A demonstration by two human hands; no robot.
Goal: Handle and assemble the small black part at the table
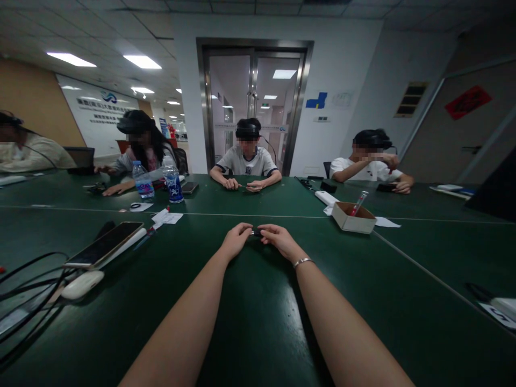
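Note:
Over the green table (258, 301), both arms reach forward and my hands meet just above or on its surface. Between them is a small black object with a silver end (255, 233), too small to name. My left hand (237, 239) is closed, thumb and fingers pinching the silver end. On the other side, my right hand (281, 240) pinches the dark part with its fingertips. A silver bracelet (303, 262) circles the right wrist. The fingers hide much of the object.
A phone (107, 244), a white case (83, 285) and looped black cables (36, 301) lie at left. Two bottles (172, 180) stand beyond. At right is a cardboard box (355, 217) with a red-and-clear tube. Several people in headsets sit around the table.

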